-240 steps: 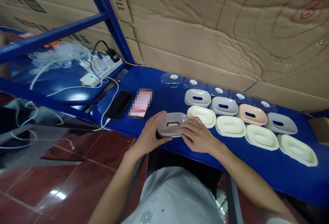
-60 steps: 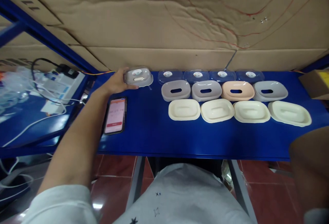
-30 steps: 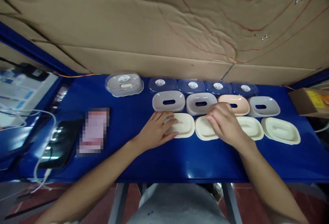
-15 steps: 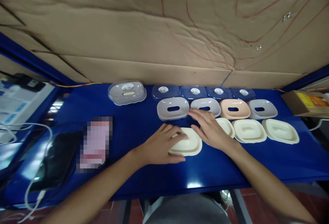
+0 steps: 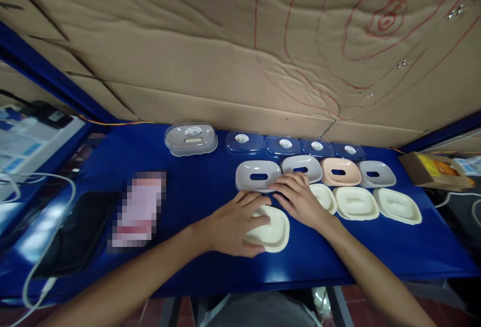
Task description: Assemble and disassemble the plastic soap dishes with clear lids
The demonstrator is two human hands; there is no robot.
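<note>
My left hand (image 5: 240, 224) spans a cream oval soap dish tray (image 5: 276, 229) on the blue table, fingers at its far edge and thumb along its near edge. One finger lies over its hollow. My right hand (image 5: 298, 199) is closed at the near right corner of a grey soap dish (image 5: 246, 173) with a slot in its middle; its fingertips are at the rim. Behind that hand stand another grey slotted dish (image 5: 313, 167) and a partly covered cream tray (image 5: 326, 199).
Further right are a peach slotted dish (image 5: 341, 178), a grey one (image 5: 387, 177) and cream trays (image 5: 358, 212). Clear lids (image 5: 244, 147) line the back, left of them a lidded dish (image 5: 176, 141). A phone (image 5: 139, 207), cables and a cardboard box (image 5: 415, 169) flank them.
My right hand has come down onto the grey soap dish's corner, and that dish has shifted slightly towards me. My left hand stays on the cream tray. The view has tilted a little.
</note>
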